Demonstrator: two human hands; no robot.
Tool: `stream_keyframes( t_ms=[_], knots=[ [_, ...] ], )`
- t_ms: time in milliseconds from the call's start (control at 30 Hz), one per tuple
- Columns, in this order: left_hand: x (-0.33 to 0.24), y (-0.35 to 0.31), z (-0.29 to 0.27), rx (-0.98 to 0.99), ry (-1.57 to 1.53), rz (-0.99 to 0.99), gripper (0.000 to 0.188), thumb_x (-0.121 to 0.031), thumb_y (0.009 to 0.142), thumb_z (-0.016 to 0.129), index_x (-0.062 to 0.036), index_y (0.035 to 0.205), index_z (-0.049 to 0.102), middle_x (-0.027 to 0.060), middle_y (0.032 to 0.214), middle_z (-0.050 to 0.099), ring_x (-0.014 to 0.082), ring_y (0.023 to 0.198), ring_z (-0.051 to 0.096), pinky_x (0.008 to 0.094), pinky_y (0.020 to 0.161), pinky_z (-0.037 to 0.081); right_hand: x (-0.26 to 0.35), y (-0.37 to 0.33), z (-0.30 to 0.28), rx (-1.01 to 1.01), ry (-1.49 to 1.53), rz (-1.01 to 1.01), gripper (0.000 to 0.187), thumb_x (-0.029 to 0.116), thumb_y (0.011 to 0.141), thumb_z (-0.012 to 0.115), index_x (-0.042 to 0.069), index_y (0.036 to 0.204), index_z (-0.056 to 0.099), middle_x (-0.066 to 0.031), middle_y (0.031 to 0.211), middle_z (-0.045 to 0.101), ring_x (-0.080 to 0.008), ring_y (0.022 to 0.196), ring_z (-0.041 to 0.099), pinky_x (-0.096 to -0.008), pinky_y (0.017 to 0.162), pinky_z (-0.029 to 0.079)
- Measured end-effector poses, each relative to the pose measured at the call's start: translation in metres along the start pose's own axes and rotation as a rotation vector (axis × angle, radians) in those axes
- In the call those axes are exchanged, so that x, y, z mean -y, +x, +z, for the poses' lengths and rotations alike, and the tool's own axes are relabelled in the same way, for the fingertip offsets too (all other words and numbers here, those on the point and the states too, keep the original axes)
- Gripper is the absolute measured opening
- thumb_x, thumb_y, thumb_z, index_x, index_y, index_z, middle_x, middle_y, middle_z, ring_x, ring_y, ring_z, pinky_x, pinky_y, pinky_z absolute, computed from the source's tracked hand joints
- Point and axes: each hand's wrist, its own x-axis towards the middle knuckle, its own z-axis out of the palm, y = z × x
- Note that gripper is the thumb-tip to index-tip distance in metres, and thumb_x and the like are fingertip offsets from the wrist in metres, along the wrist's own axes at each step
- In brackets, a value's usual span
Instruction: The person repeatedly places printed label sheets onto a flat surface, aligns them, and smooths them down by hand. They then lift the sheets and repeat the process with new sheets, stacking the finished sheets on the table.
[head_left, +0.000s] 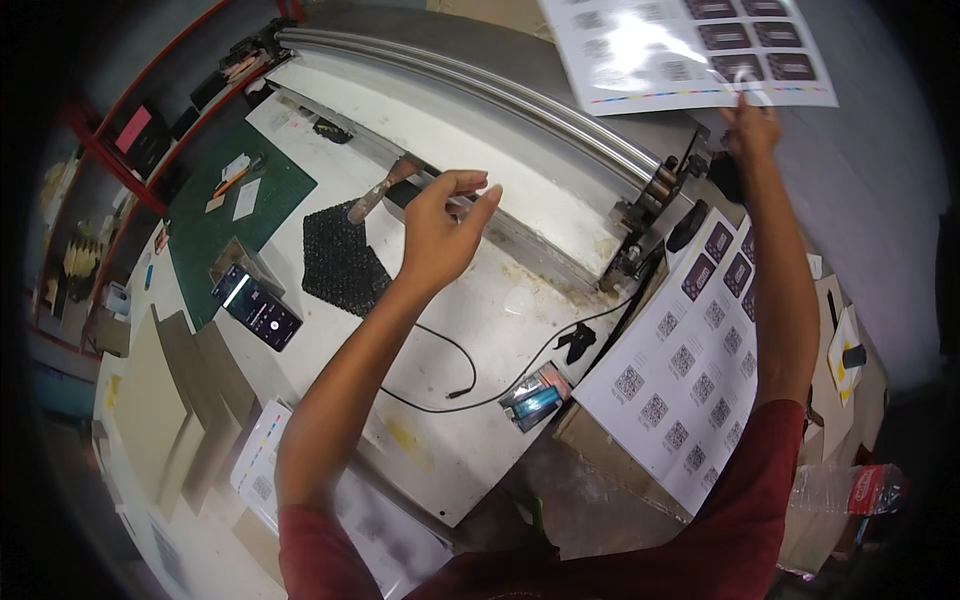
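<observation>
My right hand [752, 130], stretched far out to the right, pinches the lower edge of a glossy printed sheet [655, 65]. This sheet carries rows of dark labels and a strip of coloured marks along its edge. My left hand [445, 228] hovers over the white bench in front of the machine, thumb apart from curled fingers, with nothing visible in it. Beside it, a scraper [378, 193] rests on a black textured mat [342, 262]. Below my right forearm lies another printed sheet [690, 385] with square codes and dark labels.
A machine with long metal rollers [480, 85] spans the bench's far side. A phone [256, 308], a green cutting mat [240, 200], a black cable [474, 370] and a small blue item in clear packaging [535, 398] lie around. A plastic bottle [845, 490] is at right.
</observation>
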Motion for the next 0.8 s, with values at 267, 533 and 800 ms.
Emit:
stream_keyframes(
  t_ms=[267, 533, 800],
  knots=[
    [0.02, 0.051, 0.008, -0.166, -0.508, -0.377, 0.067, -0.023, 0.09, 0.074, 0.0084, 0.137, 0.04, 0.0161, 0.113, 0.065, 0.0219, 0.102, 0.065, 0.0325, 0.087, 0.053, 0.029, -0.068, 0.046, 0.543, -0.789, 0.31, 0.061, 0.058, 0.086, 0.072, -0.002, 0.093, 0.064, -0.0033, 0.066, 0.059, -0.0112, 0.048, 0.055, -0.0247, 0.043, 0.042],
    [0.0, -0.033, -0.09, -0.276, -0.723, -0.405, 0.049, -0.006, 0.086, 0.07, 0.0115, 0.126, 0.047, 0.0213, 0.116, 0.064, 0.0262, 0.101, 0.068, 0.0339, 0.091, 0.055, 0.081, -0.224, 0.0, 0.089, -0.641, -0.901, 0.012, 0.008, 0.095, 0.066, -0.003, 0.092, 0.063, -0.0056, 0.069, 0.064, -0.0098, 0.059, 0.058, -0.0237, 0.056, 0.046],
    [-0.089, -0.119, -0.193, -0.373, -0.635, -0.277, 0.05, -0.012, 0.085, 0.07, 0.0084, 0.126, 0.05, 0.0195, 0.114, 0.065, 0.0237, 0.102, 0.068, 0.0311, 0.09, 0.055, 0.053, -0.359, 0.064, 0.741, -0.954, -0.996, 0.056, 0.008, 0.076, 0.07, -0.004, 0.129, 0.056, -0.0258, 0.128, 0.055, -0.04, 0.12, 0.055, -0.0506, 0.105, 0.041]
  ],
)
